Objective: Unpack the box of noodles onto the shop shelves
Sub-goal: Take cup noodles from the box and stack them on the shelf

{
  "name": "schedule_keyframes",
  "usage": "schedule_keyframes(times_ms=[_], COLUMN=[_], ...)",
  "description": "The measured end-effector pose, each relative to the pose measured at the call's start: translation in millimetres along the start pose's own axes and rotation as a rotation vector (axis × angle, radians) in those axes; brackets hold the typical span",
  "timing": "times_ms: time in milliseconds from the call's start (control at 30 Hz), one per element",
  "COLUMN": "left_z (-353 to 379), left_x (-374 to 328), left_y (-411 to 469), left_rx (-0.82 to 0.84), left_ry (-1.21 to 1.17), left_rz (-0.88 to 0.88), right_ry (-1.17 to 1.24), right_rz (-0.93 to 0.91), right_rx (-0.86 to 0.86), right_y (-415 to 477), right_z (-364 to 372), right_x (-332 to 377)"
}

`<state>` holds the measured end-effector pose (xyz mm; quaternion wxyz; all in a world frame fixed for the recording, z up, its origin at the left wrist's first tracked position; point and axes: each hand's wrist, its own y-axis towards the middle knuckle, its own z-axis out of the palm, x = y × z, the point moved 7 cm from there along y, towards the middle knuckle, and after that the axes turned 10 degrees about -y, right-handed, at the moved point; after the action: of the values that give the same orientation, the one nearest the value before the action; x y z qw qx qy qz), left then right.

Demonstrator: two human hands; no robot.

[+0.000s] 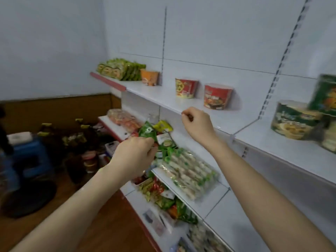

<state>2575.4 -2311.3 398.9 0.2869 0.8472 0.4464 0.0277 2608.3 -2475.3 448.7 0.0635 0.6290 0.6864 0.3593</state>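
- Left grip: fingertips hidden behind the back of the hand; I can't tell if they pinch the green packet.
- Green tubs at right: blurred, one cut by the frame edge, labels unreadable.
- Packets at the bottom edge: blurred, cut off by the frame.
- Dark bottles on the floor: too murky to identify.
- Red cup print: too small to read.

Both forearms outstretched; left hand curled, perhaps in a pinch; right hand higher, loosely fisted.
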Motion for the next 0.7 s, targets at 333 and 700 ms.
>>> schedule_keyframes(times_ms=[333,700], left_z=[-35,-7], left_x=[236,464], left_y=[-87,-36], left_rx=[0.000,0.031], left_ry=[0.129,0.185], left_rz=[-0.448,-0.639], right_ry=[0.092,0.144], right_rz=[-0.256,-0.319], right_rx=[0.289,0.474], right_y=[57,199], right_z=[241,471], right_x=[169,241])
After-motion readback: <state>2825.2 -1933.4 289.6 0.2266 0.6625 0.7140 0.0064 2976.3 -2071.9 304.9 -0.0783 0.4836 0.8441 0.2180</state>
